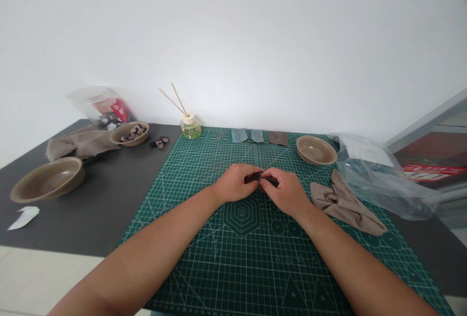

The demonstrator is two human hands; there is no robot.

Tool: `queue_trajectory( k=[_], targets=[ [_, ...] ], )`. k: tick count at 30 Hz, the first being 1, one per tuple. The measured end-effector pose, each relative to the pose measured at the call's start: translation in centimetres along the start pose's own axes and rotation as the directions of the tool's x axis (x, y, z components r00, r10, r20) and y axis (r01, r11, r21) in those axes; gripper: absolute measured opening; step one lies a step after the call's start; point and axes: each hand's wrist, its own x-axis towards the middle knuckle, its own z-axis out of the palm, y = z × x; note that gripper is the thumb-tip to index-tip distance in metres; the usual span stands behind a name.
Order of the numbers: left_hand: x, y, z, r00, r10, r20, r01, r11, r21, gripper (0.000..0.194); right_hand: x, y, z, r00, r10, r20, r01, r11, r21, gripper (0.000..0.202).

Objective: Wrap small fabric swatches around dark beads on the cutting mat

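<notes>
Meeting over the middle of the green mat (226, 257), the left hand (233, 183) and right hand (288, 193) pinch a small dark piece (257, 177) between their fingertips. Each hand grips one end of it, fingers curled in tight, so the piece sits just above the mat between the two thumbs; what it is made of cannot be told.

Just right of the right hand lies a crumpled beige cloth (345, 204), partly on the mat, and beyond it a clear plastic bag (379, 179). An empty tan bowl (316, 150) stands at the mat's far right corner. Along the far edge lie two pale blue pieces (247, 135) and a brown one (278, 138).

On the dark table (105, 209) to the left stand a reed diffuser (190, 126), a bowl of small dark chips (134, 133) with a few loose chips (159, 142) beside it, a clear jar (98, 106), another cloth (78, 143), and stacked bowls (49, 178) near a scrap of white paper (25, 217).
</notes>
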Motion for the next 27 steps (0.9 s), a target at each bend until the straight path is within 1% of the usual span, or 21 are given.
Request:
queue_trajectory(
  k=[12,19,22,27],
  targets=[
    [0.0,-0.1,0.0,1.000,-0.011,0.009,0.011,1.000,0.007,0.031,-0.1,0.0,0.0,1.000,0.003,-0.007,-0.003,1.000,0.007,0.012],
    [-0.1,-0.6,0.4,0.992,-0.116,-0.051,0.114,0.993,-0.026,0.041,-0.1,0.1,0.0,1.000,-0.012,-0.006,0.012,1.000,0.024,0.013],
    [0.0,-0.7,0.4,0.987,-0.146,-0.069,0.140,0.987,-0.084,0.042,-0.1,0.0,0.0,1.000,-0.002,-0.005,0.002,1.000,0.030,0.014],
    [0.1,-1.1,0.5,0.983,-0.165,-0.075,0.143,0.960,-0.241,0.042,-0.1,0.0,-0.1,1.000,0.004,0.001,-0.004,1.000,0.029,0.015]
  ],
)
